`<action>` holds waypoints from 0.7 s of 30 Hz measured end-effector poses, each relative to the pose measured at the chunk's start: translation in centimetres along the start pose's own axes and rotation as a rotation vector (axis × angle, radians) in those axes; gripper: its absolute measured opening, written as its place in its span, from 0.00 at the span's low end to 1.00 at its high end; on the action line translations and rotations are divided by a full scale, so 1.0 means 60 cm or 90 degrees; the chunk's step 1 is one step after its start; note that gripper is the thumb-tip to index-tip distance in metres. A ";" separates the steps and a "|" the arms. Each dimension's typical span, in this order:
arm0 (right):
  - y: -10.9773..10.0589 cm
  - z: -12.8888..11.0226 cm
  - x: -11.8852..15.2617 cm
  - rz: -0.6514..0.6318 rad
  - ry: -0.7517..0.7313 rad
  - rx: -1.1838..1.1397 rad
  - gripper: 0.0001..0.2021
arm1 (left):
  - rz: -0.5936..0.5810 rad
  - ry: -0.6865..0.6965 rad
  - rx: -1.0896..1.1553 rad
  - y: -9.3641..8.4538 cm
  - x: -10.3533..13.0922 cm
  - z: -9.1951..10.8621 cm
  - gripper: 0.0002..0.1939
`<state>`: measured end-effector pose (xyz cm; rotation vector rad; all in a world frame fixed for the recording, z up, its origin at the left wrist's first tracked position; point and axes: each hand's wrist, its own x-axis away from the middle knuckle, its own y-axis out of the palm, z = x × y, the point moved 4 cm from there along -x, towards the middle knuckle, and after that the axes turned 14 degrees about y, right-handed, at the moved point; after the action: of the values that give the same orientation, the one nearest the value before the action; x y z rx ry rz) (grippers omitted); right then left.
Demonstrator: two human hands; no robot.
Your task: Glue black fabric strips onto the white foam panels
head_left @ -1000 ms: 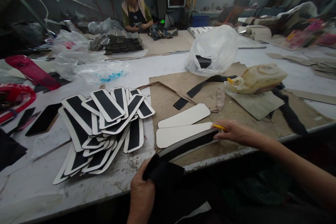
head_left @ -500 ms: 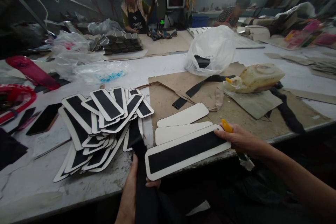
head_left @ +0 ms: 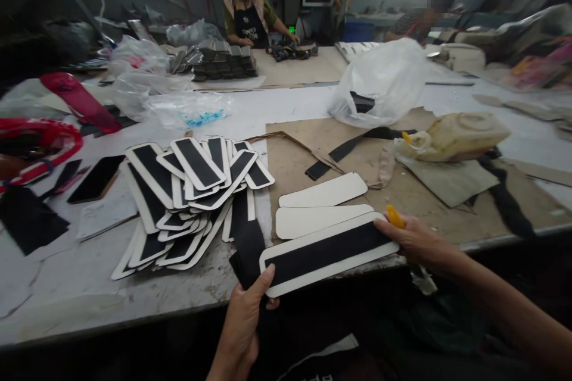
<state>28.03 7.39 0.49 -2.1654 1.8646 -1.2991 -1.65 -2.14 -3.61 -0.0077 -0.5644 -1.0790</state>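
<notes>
A white panel with a black strip along its middle (head_left: 328,255) spans between my hands at the table's front edge. My left hand (head_left: 250,309) grips its left end, thumb on top, with black fabric (head_left: 250,244) hanging beside it. The right end is pinched by my right hand (head_left: 413,241), which also has a yellow-handled tool (head_left: 395,216) in it. Two plain cream panels (head_left: 324,190) lie just behind. To the left, a heap of similar white-and-black panels (head_left: 196,166) rests on the table.
Brown card (head_left: 290,143) covers part of the white table (head_left: 250,110). A yellowed plastic bottle (head_left: 469,136) lies at right, a clear bag (head_left: 384,80) behind. A phone (head_left: 97,178) is at left. Two people (head_left: 248,12) are across the table.
My left thumb has come over the panel's left end, where it was beside the black fabric before. The view has shifted, so the table's things appear further right.
</notes>
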 end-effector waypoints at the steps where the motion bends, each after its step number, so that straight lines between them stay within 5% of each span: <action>1: 0.002 -0.001 0.001 0.006 -0.008 0.010 0.19 | 0.007 0.004 -0.015 -0.001 0.000 0.001 0.16; 21: 0.004 -0.001 0.018 -0.086 -0.035 0.006 0.17 | 0.044 -0.002 -0.030 -0.001 0.002 0.001 0.28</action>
<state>27.73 6.47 1.00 -2.3332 1.7175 -1.2513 -1.70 -2.25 -3.51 -0.0703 -0.5380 -1.0252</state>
